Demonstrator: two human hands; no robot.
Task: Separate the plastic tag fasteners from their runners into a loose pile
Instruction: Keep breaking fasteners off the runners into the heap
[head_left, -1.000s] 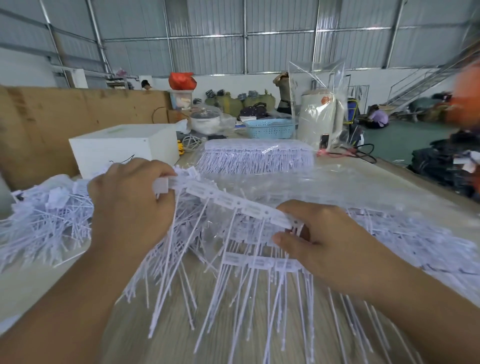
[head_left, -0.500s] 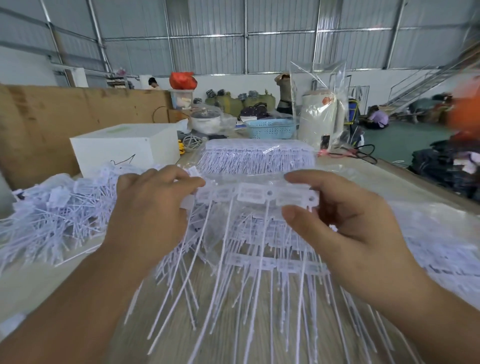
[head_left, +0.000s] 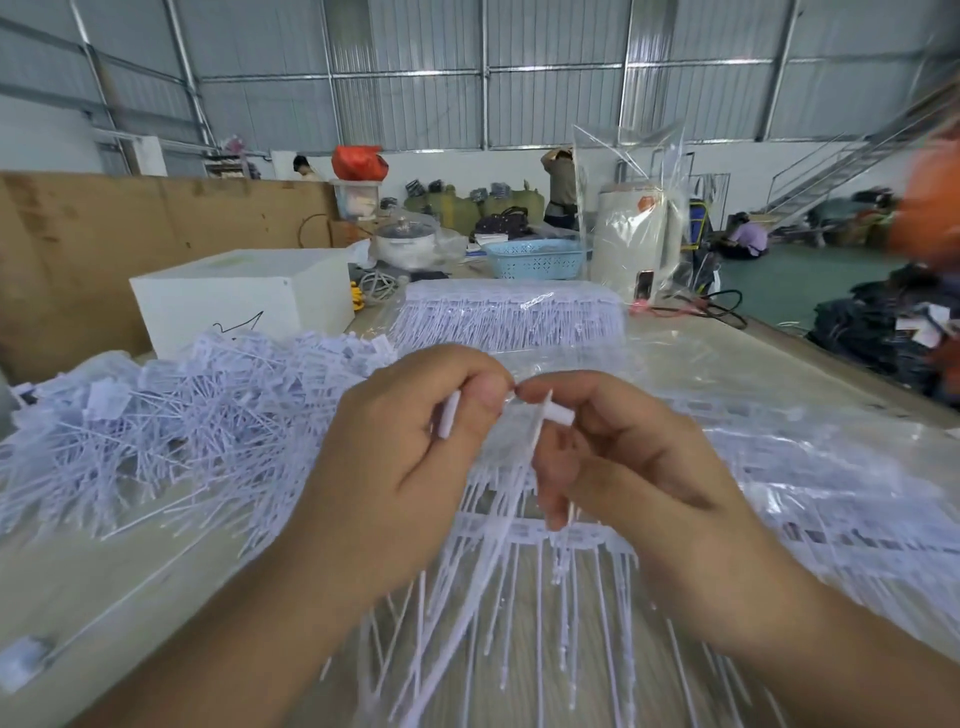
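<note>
My left hand (head_left: 405, 467) and my right hand (head_left: 623, 467) meet above the middle of the table, fingertips almost touching. The left pinches a white fastener head (head_left: 449, 413). The right grips a bunch of white tag fasteners (head_left: 545, 431) whose thin tails hang down between my forearms. Under my hands lies a strip of fasteners joined on its runner (head_left: 524, 535). A loose pile of separated fasteners (head_left: 156, 415) covers the table to the left. A bagged stack of fastener strips (head_left: 509, 317) lies further back.
A white box (head_left: 244, 296) stands behind the pile and a brown board (head_left: 78, 244) walls off the left. More strips in clear plastic (head_left: 805, 493) spread to the right. A blue basket (head_left: 535, 257) and a bagged white appliance (head_left: 636, 239) sit at the far end.
My hands have come together at the centre. The strip that was stretched level between them is now bunched, its heads gathered in my fingers and its tails hanging down.
</note>
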